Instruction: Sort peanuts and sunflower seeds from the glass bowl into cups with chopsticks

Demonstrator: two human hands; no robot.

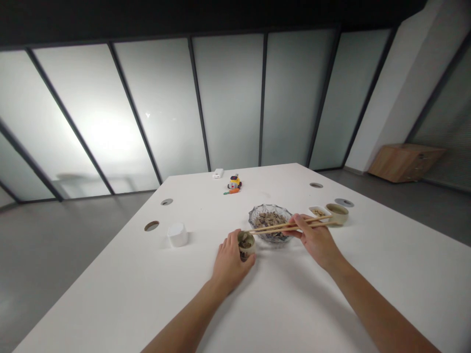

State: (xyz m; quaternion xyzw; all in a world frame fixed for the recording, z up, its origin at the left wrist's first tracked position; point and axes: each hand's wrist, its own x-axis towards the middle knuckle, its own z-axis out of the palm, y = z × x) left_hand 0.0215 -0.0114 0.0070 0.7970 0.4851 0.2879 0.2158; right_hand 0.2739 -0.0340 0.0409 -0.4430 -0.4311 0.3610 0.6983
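Note:
My left hand (231, 260) is wrapped round a small ceramic cup (248, 252) that stands on the white table. Brownish pieces lie inside this cup. In my right hand (314, 240) is a pair of wooden chopsticks (272, 228), their tips over the cup's rim; whether they pinch anything is too small to tell. Behind the chopsticks sits a clear faceted glass bowl (253, 214) full of what look like striped sunflower seeds (271, 218). Past my right hand are a small white dish (317, 209) with pale pieces and a second ceramic cup (337, 214).
A white lidded-looking container (177, 235) stands on the left of the table (147, 284). Farther back are a yellow toy vehicle (234, 182), an orange toy carrot (232, 191) and a white box-like device (218, 173). Round cable holes (151, 225) pierce the tabletop along both sides.

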